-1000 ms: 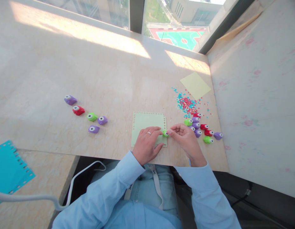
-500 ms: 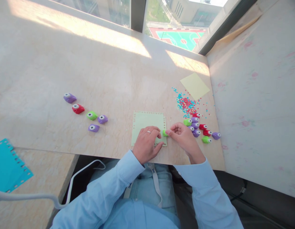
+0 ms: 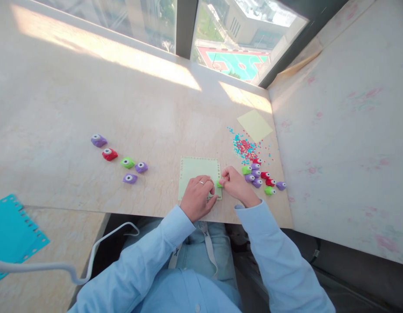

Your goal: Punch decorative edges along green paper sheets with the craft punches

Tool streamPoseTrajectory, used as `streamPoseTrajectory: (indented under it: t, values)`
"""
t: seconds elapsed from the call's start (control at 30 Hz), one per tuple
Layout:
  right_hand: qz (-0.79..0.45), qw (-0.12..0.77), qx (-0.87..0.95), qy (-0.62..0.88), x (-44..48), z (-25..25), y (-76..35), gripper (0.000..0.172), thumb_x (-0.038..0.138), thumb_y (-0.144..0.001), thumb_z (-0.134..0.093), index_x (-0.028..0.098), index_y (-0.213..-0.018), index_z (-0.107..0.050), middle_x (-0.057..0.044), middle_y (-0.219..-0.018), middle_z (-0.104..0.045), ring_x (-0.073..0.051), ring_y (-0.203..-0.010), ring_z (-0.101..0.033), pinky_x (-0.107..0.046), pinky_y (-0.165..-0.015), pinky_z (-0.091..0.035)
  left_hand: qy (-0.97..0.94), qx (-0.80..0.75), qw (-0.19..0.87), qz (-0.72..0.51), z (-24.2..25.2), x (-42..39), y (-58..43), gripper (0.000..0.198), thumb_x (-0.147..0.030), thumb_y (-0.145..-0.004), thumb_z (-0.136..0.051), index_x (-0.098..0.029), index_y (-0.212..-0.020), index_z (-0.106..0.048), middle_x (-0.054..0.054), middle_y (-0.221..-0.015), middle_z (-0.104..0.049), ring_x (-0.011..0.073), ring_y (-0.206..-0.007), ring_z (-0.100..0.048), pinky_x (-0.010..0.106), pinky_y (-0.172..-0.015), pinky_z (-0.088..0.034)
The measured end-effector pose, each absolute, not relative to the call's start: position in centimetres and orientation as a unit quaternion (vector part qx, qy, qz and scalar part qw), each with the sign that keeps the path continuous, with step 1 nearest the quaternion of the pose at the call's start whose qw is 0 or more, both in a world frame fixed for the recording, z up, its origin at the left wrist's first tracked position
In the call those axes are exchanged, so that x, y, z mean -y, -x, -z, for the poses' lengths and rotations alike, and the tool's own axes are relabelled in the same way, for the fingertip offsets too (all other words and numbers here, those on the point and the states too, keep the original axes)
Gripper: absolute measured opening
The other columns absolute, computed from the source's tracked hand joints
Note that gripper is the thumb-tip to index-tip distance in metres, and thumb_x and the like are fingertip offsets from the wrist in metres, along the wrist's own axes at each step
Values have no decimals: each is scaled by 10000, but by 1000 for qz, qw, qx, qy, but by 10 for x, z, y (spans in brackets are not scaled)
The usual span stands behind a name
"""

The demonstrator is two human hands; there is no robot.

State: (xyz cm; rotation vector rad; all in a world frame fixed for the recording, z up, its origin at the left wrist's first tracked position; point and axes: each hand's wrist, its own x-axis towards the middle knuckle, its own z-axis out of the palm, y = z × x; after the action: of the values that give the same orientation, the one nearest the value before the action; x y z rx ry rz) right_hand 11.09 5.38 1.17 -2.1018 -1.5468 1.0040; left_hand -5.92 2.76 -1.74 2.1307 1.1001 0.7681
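A pale yellow-green sheet of paper (image 3: 195, 168) with small holes punched along its edges lies near the front of the table. My left hand (image 3: 196, 198), a ring on one finger, rests on the sheet with thumb and fingers apart. At the sheet's right edge sits a small green craft punch (image 3: 219, 184), partly covered by fingers. My right hand (image 3: 236, 186) is closed around that punch, with the thumb pressed on it. Just right of this hand stands a cluster of purple, red and green punches (image 3: 256, 183).
Red and blue paper bits (image 3: 245, 148) lie scattered behind the cluster, by a plain yellow sheet (image 3: 254, 125). Several more punches (image 3: 130, 178) stand at left. Blue punched paper (image 3: 15, 237) and a white cable (image 3: 93, 256) are at lower left. A patterned wall (image 3: 338, 143) bounds the right side.
The view has shifted a little, moving the right-hand things leftward. My right hand has turned slightly on the green punch; my left hand stays on the sheet.
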Motion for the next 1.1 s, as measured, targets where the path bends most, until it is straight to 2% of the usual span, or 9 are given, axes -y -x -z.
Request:
streamPoseTrajectory:
  t: [0.27, 0.37, 0.47, 0.57, 0.63, 0.73, 0.87, 0.97, 1.1]
  values:
    - [-360, 240, 539, 723, -50, -6, -115, 134, 209, -641, -574, 226, -760, -515, 56, -654, -513, -152, -653, -509, -292, -647, -403, -809, -426, 291, -282, 19, -29, 58, 137, -221, -799, -658, -198, -843, -530, 71, -1015, -629, 265, -1103, -548, 409, -905, -414]
    - [-377, 272, 536, 705, -43, -6, -117, 153, 281, -676, -603, 208, -801, -552, 37, -712, -559, -147, -671, -548, -298, -665, -450, -810, -424, 285, -287, 21, -29, 58, 121, -226, -804, -648, -199, -854, -542, 61, -992, -632, 260, -1082, -553, 405, -895, -416]
    - [-390, 326, 520, 686, -31, -5, -117, 254, 398, -745, -609, 187, -886, -607, 2, -794, -613, -137, -636, -545, -308, -652, -467, -811, -425, 278, -290, 24, -29, 57, 115, -222, -803, -650, -196, -854, -550, 60, -998, -635, 258, -1079, -553, 403, -896, -416]
    - [-341, 356, 544, 679, -20, -5, -116, 334, 438, -764, -640, 188, -984, -671, -47, -953, -640, -137, -636, -537, -335, -684, -484, -811, -425, 275, -295, 25, -29, 57, 114, -213, -800, -655, -193, -852, -555, 58, -993, -638, 254, -1075, -555, 403, -906, -416]
    - [-303, 338, 589, 668, -18, -5, -117, 315, 384, -741, -686, 212, -1003, -704, -57, -1018, -633, -150, -672, -551, -354, -741, -496, -810, -423, 275, -297, 26, -29, 57, 112, -215, -801, -656, -194, -855, -560, 56, -995, -640, 251, -1070, -557, 403, -907, -417]
    - [-255, 314, 624, 669, -20, -4, -125, 243, 300, -743, -672, 231, -970, -725, -53, -965, -642, -180, -708, -564, -387, -805, -495, -809, -423, 277, -299, 27, -30, 57, 109, -208, -799, -657, -194, -861, -568, 55, -996, -644, 251, -1070, -558, 407, -910, -417]
    - [-183, 359, 591, 699, -25, -4, -135, 241, 345, -778, -635, 221, -978, -684, -86, -1031, -638, -230, -854, -588, -436, -879, -485, -807, -424, 280, -301, 27, -30, 57, 93, -194, -800, -645, -198, -864, -578, 54, -987, -651, 250, -1065, -562, 410, -906, -419]
    - [-233, 430, 540, 685, -23, -6, -134, 331, 447, -773, -658, 220, -1010, -613, -80, -1050, -626, -236, -952, -606, -430, -866, -515, -806, -424, 281, -303, 27, -30, 57, 87, -196, -803, -641, -202, -870, -586, 54, -990, -654, 251, -1062, -564, 413, -905, -422]
    - [-431, 490, 419, 631, -14, -8, -126, 416, 563, -761, -663, 239, -983, -526, -39, -1036, -617, -227, -943, -676, -401, -770, -572, -807, -423, 279, -304, 27, -31, 57, 89, -196, -802, -644, -200, -875, -593, 56, -995, -655, 252, -1067, -566, 414, -911, -424]
